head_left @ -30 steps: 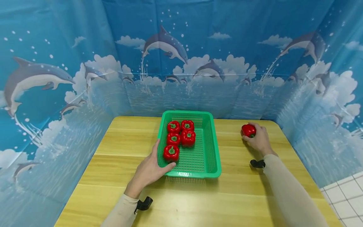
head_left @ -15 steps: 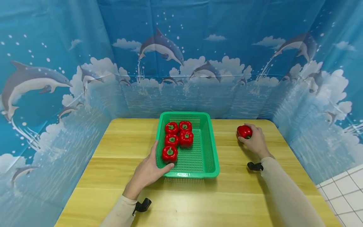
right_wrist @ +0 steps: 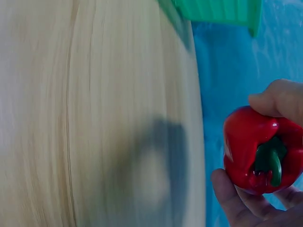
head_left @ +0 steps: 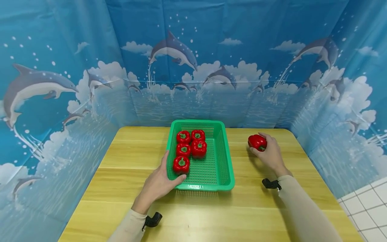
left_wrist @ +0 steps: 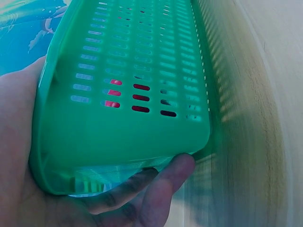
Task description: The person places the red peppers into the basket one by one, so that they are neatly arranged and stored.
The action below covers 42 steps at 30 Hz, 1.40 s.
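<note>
My right hand (head_left: 272,155) grips a red bell pepper (head_left: 256,142) above the right part of the table. In the right wrist view the thumb is on one side of this pepper (right_wrist: 242,146) and fingers are on the other, with its green stem showing. My left hand (head_left: 159,184) holds the near left corner of a green plastic basket (head_left: 228,158). The left wrist view has fingers (left_wrist: 163,189) bent around the outside of the basket wall (left_wrist: 118,137). Several red bell peppers (head_left: 199,148) stand in the basket's left half, stems up.
The basket stands on a yellow wooden table (head_left: 136,151), near its back edge. A blue curtain with dolphins (head_left: 193,97) hangs behind and at both sides. White tiles (head_left: 367,208) show at the lower right.
The right hand has moved left with the bell pepper, which now stands clear of the table. The left hand keeps its place at the basket corner. The head view has shifted slightly.
</note>
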Available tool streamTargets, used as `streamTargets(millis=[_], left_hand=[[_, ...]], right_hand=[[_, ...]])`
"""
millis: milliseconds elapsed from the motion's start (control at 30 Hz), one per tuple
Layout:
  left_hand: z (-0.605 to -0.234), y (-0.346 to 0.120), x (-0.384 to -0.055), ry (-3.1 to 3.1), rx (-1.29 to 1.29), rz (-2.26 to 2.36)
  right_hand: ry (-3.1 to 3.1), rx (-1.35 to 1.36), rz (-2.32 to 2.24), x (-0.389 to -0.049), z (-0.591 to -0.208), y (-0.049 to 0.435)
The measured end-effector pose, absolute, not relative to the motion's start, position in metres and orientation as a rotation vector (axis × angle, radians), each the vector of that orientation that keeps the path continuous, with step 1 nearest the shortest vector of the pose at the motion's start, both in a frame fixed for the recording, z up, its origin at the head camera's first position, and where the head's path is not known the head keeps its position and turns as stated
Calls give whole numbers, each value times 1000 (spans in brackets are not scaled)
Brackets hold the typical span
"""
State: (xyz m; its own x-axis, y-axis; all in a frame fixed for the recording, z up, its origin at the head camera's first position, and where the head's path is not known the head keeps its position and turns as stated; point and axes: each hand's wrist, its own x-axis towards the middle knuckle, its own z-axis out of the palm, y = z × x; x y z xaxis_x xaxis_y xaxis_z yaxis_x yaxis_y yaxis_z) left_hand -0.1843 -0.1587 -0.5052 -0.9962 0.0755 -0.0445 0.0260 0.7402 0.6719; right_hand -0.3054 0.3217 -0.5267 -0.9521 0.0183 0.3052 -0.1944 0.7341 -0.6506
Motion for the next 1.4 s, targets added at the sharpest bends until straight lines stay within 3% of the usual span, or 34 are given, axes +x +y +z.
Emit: streamTargets(millis=[1400], left_hand=[[-508, -159, -186, 2904, 92, 1084]], right_hand=[[-2632, 497, 968, -261, -452, 231]])
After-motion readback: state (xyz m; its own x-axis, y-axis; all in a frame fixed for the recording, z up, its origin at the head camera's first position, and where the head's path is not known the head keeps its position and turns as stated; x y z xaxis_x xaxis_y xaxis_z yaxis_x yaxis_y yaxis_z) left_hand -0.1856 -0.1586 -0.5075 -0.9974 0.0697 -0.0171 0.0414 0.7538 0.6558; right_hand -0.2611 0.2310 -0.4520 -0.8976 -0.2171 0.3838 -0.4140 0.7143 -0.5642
